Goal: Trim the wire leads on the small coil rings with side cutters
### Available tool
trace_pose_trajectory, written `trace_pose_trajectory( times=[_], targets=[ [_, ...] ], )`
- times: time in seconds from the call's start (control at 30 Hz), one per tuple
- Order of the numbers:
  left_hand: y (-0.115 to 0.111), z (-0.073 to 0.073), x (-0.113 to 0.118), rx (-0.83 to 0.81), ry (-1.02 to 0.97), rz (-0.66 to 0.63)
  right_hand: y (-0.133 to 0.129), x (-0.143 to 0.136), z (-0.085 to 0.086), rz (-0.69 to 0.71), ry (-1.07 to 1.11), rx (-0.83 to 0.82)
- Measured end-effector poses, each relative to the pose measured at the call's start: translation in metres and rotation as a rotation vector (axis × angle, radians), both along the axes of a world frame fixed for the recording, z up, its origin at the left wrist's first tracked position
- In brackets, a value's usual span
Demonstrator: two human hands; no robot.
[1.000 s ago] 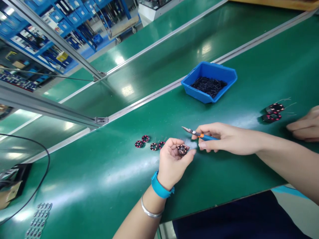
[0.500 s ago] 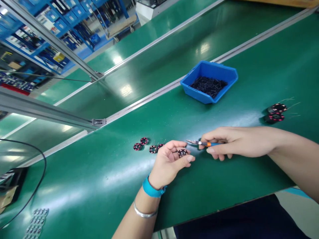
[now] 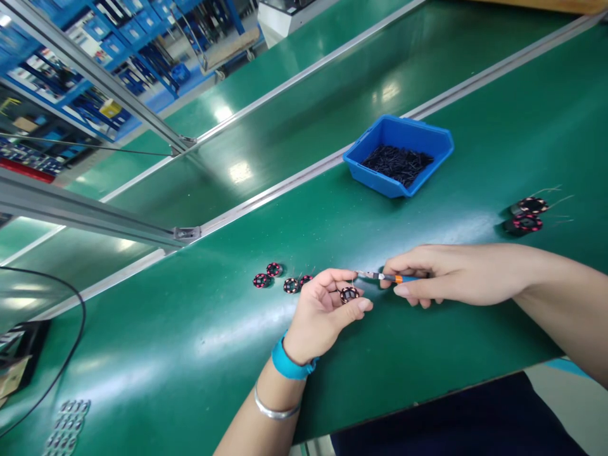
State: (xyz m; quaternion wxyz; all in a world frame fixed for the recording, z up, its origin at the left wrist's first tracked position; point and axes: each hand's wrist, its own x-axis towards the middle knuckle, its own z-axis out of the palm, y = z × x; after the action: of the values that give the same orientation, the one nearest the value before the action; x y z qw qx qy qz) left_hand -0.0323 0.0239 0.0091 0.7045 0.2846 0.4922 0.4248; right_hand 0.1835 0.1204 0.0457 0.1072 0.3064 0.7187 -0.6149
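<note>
Nearest you, your left hand (image 3: 327,304) grips a small wound ring (image 3: 349,294) between its fingers, its thin wire standing up toward the tips of the pliers (image 3: 399,278) that your right hand (image 3: 441,275) holds closed-fingered, pointing leftward, with the blue bin (image 3: 399,155) beyond on the table (image 3: 213,392).

Low in the frame, left of centre, a bright teal wristband (image 3: 291,362) — a loose, uneven end at its edge — and a smooth, rounded silver bangle (image 3: 275,410); bottom right of centre, plain dark navy clothing (image 3: 451,421).
</note>
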Motion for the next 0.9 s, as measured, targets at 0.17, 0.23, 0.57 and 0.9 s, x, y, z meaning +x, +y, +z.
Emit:
trace_pose_trajectory(
  times=[0.17, 0.23, 0.57, 0.9],
  targets=[
    [-0.0004, -0.0002, -0.0004, 0.008, 0.019, 0.003, 0.0002, 0.0002, -0.0018, -0.012, 0.003, 0.005],
    [-0.0004, 0.0001, -0.0003, 0.017, 0.024, 0.007, 0.0003, 0.0007, -0.0024, -0.023, -0.001, -0.002],
    [-0.0014, -0.0013, 0.002, 0.045, 0.018, 0.035, -0.0008, 0.0012, -0.002, -0.02, 0.003, -0.005],
    [-0.0011, -0.0014, 0.0019, 0.043, 0.029, 0.014, -0.0013, -0.0002, -0.0031, -0.004, 0.01, 0.013]
  ],
)
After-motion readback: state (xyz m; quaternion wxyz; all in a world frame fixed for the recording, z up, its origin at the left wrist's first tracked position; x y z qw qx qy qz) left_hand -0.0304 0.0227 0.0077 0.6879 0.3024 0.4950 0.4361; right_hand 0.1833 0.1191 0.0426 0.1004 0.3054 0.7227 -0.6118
